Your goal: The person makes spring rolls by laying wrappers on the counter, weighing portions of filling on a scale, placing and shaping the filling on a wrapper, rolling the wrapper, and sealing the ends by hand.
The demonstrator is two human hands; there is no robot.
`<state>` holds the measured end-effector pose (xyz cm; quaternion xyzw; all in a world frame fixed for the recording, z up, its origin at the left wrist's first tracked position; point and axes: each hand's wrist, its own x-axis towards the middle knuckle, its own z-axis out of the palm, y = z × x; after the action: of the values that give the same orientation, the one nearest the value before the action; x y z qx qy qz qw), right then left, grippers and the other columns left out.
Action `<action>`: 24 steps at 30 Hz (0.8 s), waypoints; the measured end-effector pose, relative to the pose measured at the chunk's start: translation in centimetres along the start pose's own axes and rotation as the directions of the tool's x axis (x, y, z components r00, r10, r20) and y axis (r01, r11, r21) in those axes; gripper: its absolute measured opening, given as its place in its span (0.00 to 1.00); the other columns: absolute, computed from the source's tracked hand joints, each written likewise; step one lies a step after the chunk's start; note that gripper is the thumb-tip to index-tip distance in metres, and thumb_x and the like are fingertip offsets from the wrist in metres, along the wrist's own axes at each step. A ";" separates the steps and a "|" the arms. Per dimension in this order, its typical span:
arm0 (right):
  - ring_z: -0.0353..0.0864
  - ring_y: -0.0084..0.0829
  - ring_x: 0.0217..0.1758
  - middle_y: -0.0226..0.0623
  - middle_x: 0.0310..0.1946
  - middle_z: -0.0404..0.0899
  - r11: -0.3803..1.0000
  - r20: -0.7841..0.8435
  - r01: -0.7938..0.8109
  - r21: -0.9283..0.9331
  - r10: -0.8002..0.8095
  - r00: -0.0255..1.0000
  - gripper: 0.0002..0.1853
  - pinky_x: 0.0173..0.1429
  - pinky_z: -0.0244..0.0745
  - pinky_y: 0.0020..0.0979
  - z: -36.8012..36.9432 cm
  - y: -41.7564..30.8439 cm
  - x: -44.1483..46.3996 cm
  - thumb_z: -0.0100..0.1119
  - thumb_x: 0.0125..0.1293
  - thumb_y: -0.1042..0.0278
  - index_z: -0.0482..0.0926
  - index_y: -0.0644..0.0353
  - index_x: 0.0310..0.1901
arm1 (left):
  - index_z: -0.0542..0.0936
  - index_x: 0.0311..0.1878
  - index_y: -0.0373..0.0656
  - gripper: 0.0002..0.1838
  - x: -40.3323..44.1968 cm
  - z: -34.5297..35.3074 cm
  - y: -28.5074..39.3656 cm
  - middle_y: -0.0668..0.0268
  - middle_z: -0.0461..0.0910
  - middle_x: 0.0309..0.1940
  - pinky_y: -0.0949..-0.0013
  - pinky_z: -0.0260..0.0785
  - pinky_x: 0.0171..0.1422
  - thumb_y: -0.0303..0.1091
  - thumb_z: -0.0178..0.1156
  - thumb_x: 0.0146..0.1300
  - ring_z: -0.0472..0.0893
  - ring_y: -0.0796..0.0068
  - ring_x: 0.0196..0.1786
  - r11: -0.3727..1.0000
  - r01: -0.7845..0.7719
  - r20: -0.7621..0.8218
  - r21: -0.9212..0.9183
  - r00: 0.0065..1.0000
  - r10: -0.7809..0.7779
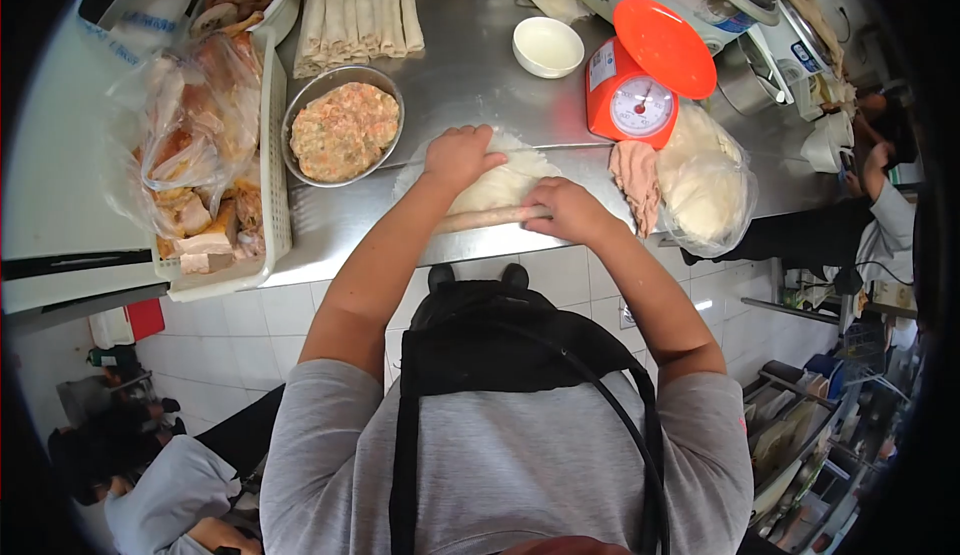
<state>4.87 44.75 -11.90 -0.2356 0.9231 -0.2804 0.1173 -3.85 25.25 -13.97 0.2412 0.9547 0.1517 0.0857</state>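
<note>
As we work this close to the near edge of the steel table [455,85], the pale roll [485,219] could slip over it if pressed or pulled unevenly toward us. The thin whitish sheet [524,169] could crease or tear, we judge, should our left hand [459,159] drag while our right hand [572,211] turns the roll; lopsided pressure could also leave one end looser. Our left hand is released, spread low over the sheet, thumb out to the side, gripping nothing that we can see (its fingertips are partly hidden). Our right hand is partly closed, fingers bent around the roll's right end; how firmly, we cannot tell. The roll lies along the sheet's near side, its left part by our left forearm.
</note>
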 end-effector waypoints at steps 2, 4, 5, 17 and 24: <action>0.74 0.40 0.41 0.37 0.32 0.75 0.999 0.004 -0.036 -0.030 0.036 0.999 0.12 0.45 0.72 0.36 -1.2 -0.3 -0.1 0.65 0.45 0.66 0.77 0.58 0.32 | 0.74 0.44 0.46 0.23 0.2 0.4 -0.2 0.61 0.79 0.38 0.59 0.71 0.45 0.54 0.58 0.53 0.77 0.60 0.44 1.000 -0.016 -0.030 -0.001 0.999 0.016; 0.74 0.40 0.42 0.37 0.32 0.76 0.999 0.023 -0.038 -0.036 0.039 0.999 0.12 0.46 0.72 0.36 -0.3 0.8 -0.4 0.65 0.45 0.65 0.77 0.59 0.32 | 0.75 0.42 0.45 0.23 0.2 0.7 -0.3 0.62 0.79 0.36 0.59 0.71 0.43 0.55 0.59 0.52 0.77 0.60 0.43 1.000 -0.027 -0.064 -0.009 0.998 0.026; 0.74 0.40 0.42 0.37 0.33 0.76 0.999 0.033 -0.037 -0.040 0.038 0.999 0.12 0.46 0.71 0.36 0.0 1.2 -0.6 0.65 0.45 0.64 0.77 0.59 0.32 | 0.75 0.41 0.45 0.23 0.3 0.8 -0.4 0.62 0.79 0.36 0.59 0.71 0.43 0.55 0.59 0.52 0.77 0.60 0.42 0.999 -0.028 -0.060 -0.015 0.998 0.027; 0.74 0.38 0.43 0.37 0.33 0.75 0.997 -0.008 0.011 -0.075 -0.012 1.000 0.12 0.48 0.71 0.36 1.9 -1.3 1.3 0.64 0.45 0.63 0.77 0.57 0.32 | 0.73 0.29 0.45 0.19 0.2 1.0 -0.7 0.62 0.77 0.27 0.57 0.68 0.35 0.52 0.61 0.50 0.76 0.57 0.34 0.994 -0.041 -0.164 -0.101 0.986 0.024; 0.74 0.38 0.43 0.36 0.33 0.75 0.996 -0.016 -0.008 -0.087 0.007 1.000 0.12 0.48 0.71 0.36 1.9 -1.7 1.0 0.63 0.45 0.63 0.78 0.57 0.32 | 0.76 0.43 0.42 0.19 -7.7 -1.8 -0.2 0.57 0.74 0.36 0.60 0.66 0.49 0.34 0.65 0.46 0.74 0.56 0.43 0.912 -0.215 -0.093 -0.350 0.976 0.194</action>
<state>5.33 42.15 -12.61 -0.2349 0.9362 -0.2413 0.1009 2.34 20.92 -11.67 0.3158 0.8826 0.3377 0.0848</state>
